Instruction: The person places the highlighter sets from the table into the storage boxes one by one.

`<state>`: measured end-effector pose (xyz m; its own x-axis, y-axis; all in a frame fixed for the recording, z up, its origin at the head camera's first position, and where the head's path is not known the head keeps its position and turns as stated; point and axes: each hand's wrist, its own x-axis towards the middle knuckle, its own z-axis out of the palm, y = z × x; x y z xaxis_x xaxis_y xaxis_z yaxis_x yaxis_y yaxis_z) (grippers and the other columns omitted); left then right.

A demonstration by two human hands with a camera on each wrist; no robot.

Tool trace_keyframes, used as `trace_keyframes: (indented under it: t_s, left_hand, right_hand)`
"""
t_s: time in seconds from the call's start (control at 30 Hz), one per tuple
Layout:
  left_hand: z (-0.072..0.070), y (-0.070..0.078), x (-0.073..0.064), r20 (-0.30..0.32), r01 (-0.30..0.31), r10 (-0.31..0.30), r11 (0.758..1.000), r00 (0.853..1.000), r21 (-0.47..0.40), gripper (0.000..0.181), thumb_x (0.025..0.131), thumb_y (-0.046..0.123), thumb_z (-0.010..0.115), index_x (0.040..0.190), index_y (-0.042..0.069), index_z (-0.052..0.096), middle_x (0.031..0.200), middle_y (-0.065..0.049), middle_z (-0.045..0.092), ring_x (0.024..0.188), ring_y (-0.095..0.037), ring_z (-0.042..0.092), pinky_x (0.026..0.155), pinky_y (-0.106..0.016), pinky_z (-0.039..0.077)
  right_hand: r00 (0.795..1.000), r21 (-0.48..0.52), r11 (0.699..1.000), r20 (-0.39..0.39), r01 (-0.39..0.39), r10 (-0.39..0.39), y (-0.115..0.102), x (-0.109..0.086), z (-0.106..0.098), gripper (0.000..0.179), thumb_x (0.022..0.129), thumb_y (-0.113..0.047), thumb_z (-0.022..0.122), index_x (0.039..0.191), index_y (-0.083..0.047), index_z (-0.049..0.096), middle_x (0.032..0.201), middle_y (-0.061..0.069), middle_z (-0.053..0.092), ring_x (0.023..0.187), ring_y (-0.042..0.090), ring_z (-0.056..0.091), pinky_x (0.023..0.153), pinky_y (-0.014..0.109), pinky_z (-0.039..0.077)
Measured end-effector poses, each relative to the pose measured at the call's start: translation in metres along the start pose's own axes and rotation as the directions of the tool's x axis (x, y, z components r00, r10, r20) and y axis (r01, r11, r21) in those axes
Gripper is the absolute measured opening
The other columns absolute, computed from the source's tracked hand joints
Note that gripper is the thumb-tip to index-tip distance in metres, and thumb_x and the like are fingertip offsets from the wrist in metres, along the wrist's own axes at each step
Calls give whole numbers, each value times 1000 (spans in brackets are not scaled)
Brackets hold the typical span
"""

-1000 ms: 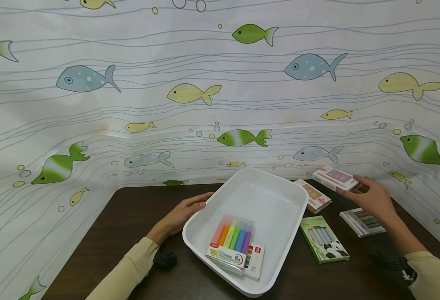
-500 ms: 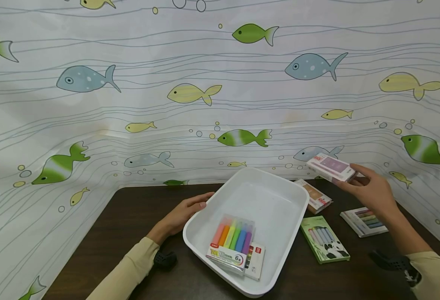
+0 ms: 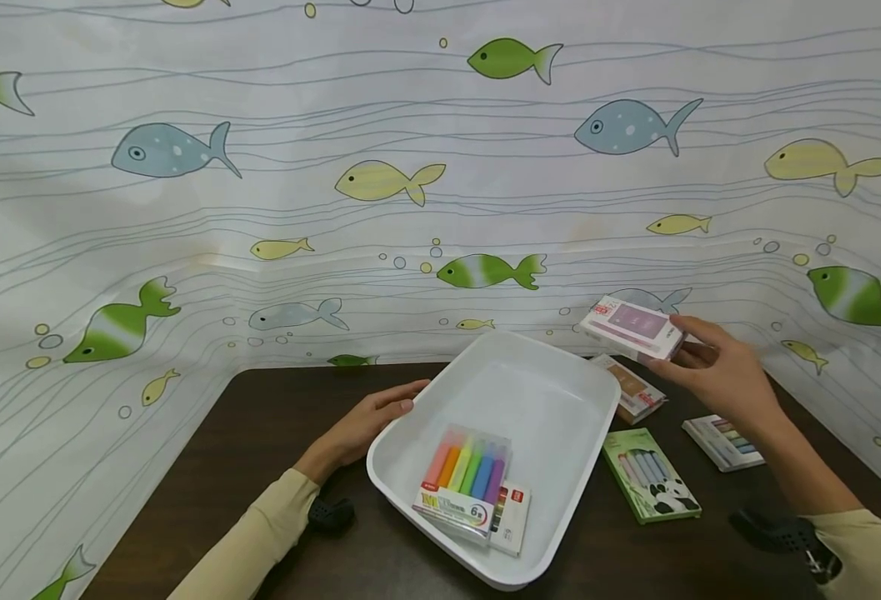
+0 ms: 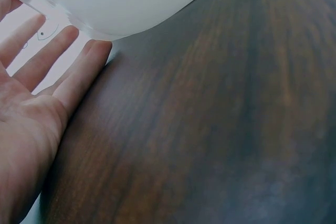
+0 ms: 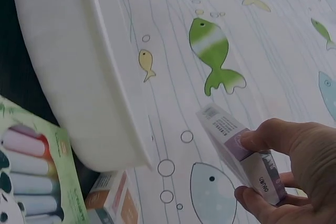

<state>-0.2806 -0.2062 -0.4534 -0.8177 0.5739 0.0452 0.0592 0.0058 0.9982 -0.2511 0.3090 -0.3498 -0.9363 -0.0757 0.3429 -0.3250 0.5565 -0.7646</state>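
My right hand pinches a small white box with a purple panel by its right end, raised above the table beyond the tray's right rim. Thumb and fingers lie on opposite sides of that box in the right wrist view. My left hand rests against the left side of a white plastic tray. Extended fingers touch the tray's outer wall in the left wrist view. Inside the tray, a clear pack of coloured highlighters partly covers a flat white box.
Right of the tray, a green panda-print box of pens lies on the dark wooden table. Behind it is a white box with a brown panel. Another white pack sits partly behind the right forearm. A fish-print sheet surrounds the table.
My right hand has lifted the purple-panelled box and carried it left toward the tray. The left hand and the tray have stayed in place.
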Motion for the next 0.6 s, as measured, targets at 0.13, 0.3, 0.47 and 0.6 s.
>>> trace_keyframes:
  t_s: [0.13,0.3,0.47,0.6]
  left_hand:
    - [0,0,0,-3,4,-4,1000,1000,2,50,110,24,50,158,20,40,156,-12,43,130,-36,53,93,-48,54]
    - [-1,0,0,5,2,-2,1000,1000,-4,49,110,24,49,158,21,40,156,-12,42,129,-37,53,93,-48,54]
    - [-2,-2,1,1,1,-1,1000,1000,-1,48,110,25,50,157,23,42,155,-10,44,128,-36,55,93,-49,54]
    - [-2,-4,1,6,-5,5,1000,1000,-3,49,110,25,50,158,23,42,155,-10,44,128,-35,55,93,-48,54]
  right_hand:
    - [999,-19,1000,39,6,-5,-9,-3,4,90,92,-31,80,161,-6,28,159,28,26,130,57,44,77,9,48]
    - [996,-47,999,87,11,-7,-17,-4,14,92,90,-32,81,160,-4,29,159,29,27,129,57,46,80,18,53]
    - [990,-32,998,129,57,-53,-18,-6,31,90,90,-30,82,159,-1,32,157,29,30,128,54,48,81,18,52]
    - [982,-10,994,156,107,-104,-17,-10,48,85,89,-26,83,156,2,37,154,27,36,128,51,51,87,26,53]
